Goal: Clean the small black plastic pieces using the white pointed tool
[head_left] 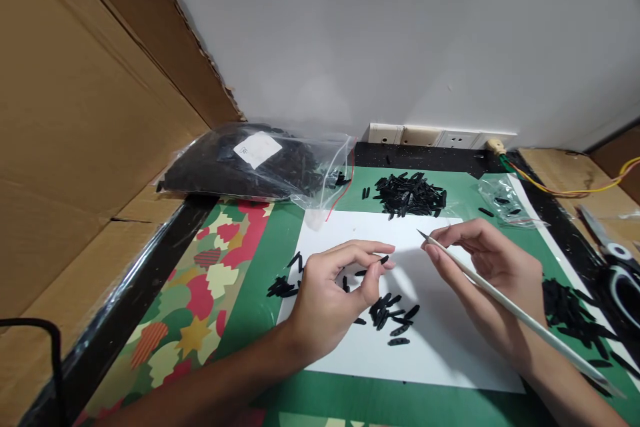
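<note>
My left hand (340,290) pinches one small, slim black piece (384,259) between thumb and fingertips, above a white paper sheet (450,353). A slim white paintbrush (500,297) with a fine dark tip rests in my right hand (493,267), its point toward the left hand and apart from the black piece. Several loose black pieces (387,310) lie on the sheet below and right of the left hand. Another small cluster of black pieces (283,287) is at the sheet's left edge, and part of the paper is hidden by my hands.
A heap of black pieces (407,193) lies behind the sheet, beside a big zip bag (225,163) full of dark contents. More pieces (573,310) and scissors (617,250) are at the right. A small clear bag (510,200) and wall sockets (457,139) stand at the back; cardboard (90,113) walls the left.
</note>
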Action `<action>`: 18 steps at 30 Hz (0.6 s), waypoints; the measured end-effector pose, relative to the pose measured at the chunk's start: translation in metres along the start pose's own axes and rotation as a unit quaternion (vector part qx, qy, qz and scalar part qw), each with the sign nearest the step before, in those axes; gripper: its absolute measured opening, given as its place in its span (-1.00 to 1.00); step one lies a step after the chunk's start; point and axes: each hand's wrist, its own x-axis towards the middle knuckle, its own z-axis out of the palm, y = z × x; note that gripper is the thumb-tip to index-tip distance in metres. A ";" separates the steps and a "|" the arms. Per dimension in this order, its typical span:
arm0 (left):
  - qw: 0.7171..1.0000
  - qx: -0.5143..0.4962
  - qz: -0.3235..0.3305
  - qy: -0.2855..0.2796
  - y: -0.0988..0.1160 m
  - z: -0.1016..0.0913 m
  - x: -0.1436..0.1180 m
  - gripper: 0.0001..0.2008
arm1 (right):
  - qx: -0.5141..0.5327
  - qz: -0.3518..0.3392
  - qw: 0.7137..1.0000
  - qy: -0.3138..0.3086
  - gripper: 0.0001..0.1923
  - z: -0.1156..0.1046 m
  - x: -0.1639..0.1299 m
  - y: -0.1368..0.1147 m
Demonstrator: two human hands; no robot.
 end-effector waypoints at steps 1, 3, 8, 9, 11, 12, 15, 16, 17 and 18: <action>1.000 -0.016 0.000 0.005 0.000 0.000 0.001 -0.82 | 0.015 -0.006 1.000 -0.003 -0.90 0.000 0.000 -0.001; 0.999 -0.043 0.001 0.012 0.001 0.000 0.003 -0.81 | 0.044 -0.014 0.999 -0.019 -0.90 -0.001 -0.001 -0.002; 0.999 -0.031 -0.004 0.021 0.001 -0.004 0.007 -0.86 | 0.074 -0.032 0.994 -0.074 -0.85 0.000 -0.006 -0.005; 0.999 -0.033 -0.005 0.021 0.001 -0.004 0.008 -0.87 | 0.073 -0.037 0.993 -0.079 -0.84 0.000 -0.007 -0.005; 0.998 -0.053 -0.015 0.006 0.001 -0.005 0.007 -0.85 | 0.067 -0.044 0.993 -0.086 -0.82 0.001 -0.009 -0.006; 0.998 -0.067 -0.020 -0.006 0.001 -0.005 0.007 -0.83 | 0.063 -0.046 0.993 -0.087 -0.81 0.002 -0.010 -0.006; 0.995 -0.089 -0.030 -0.035 0.001 -0.004 0.006 -0.81 | 0.054 -0.048 0.993 -0.088 -0.81 0.003 -0.012 -0.006; 0.994 -0.093 -0.032 -0.039 0.002 -0.004 0.005 -0.82 | 0.055 -0.050 0.993 -0.091 -0.81 0.004 -0.012 -0.006; 0.994 -0.098 -0.035 -0.041 0.002 -0.004 0.005 -0.82 | 0.057 -0.055 0.992 -0.093 -0.81 0.004 -0.012 -0.005; 0.993 -0.101 -0.037 -0.042 0.002 -0.004 0.005 -0.83 | 0.060 -0.060 0.992 -0.096 -0.81 0.004 -0.012 -0.005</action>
